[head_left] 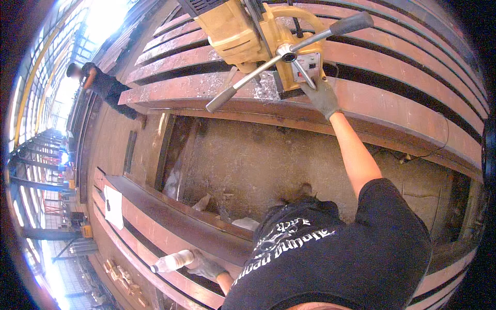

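A yellow magnetic drill press (235, 39) stands on a reddish-brown steel beam (206, 93) in front of me. Its feed handle has three spokes around a hub, with dark grips on two of them. My right hand (321, 96), in a grey glove, is closed around the end of the third, downward spoke (303, 72), close beside the control panel (310, 66). Low on the left, my gloved left hand (205, 266) grips the base of a whitish plastic bottle (174, 261). The bottle lies sideways, its narrow end pointing left, over the beams behind me.
More parallel beams (398, 67) extend beyond the drill, with dark gaps between them. A white sheet (113, 206) rests on the beams at left. A cable (439, 147) hangs at right. Another person (106, 88) stands at far left. Wood pieces (124, 281) lie on the floor.
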The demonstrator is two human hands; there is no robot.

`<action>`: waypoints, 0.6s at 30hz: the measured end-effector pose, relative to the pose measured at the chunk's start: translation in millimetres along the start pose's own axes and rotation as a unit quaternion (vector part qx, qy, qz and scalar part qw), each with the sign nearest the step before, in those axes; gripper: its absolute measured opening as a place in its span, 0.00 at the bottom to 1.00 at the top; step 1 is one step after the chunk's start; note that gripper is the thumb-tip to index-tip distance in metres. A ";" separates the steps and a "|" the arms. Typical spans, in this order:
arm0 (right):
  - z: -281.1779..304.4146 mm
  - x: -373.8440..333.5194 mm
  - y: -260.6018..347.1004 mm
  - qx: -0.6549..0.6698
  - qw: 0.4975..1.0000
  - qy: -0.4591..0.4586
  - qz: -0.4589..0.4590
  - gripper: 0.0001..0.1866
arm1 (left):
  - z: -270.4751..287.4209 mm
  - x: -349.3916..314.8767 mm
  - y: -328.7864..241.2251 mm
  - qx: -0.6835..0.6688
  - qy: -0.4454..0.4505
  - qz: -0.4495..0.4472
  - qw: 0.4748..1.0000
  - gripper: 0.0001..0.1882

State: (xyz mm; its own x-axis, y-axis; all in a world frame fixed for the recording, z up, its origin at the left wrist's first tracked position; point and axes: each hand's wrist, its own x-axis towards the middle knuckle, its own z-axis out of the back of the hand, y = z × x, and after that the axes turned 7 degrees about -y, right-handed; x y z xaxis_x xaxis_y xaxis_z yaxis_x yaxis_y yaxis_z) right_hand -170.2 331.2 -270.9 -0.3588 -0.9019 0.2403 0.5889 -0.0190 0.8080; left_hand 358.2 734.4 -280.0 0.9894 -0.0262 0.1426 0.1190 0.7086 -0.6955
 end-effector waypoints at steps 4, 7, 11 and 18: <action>-10.0 -8.9 -19.8 -0.006 0.999 0.001 -0.036 0.26 | -18.2 -56.1 13.0 0.057 0.037 -0.075 0.995 0.58; -6.7 -15.7 -3.9 -0.011 0.998 0.014 -0.065 0.26 | -32.9 -77.1 4.2 0.058 0.055 -0.123 0.989 0.58; -33.1 -14.6 -38.1 0.083 0.995 -0.055 -0.010 0.27 | -43.2 -77.6 -39.7 0.002 0.037 -0.262 0.964 0.57; -60.6 2.3 -93.9 0.012 0.994 -0.055 0.098 0.21 | -61.4 -110.7 -192.7 -0.155 0.173 -0.186 0.955 0.55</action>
State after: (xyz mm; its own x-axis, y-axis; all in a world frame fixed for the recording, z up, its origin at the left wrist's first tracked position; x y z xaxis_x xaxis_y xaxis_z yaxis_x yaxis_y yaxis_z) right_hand -182.5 304.8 -378.8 -0.3167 -0.8349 0.4502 0.6381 0.1636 0.7524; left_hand 230.8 557.4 -205.1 0.8357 -0.5046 0.2168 0.4333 0.3632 -0.8248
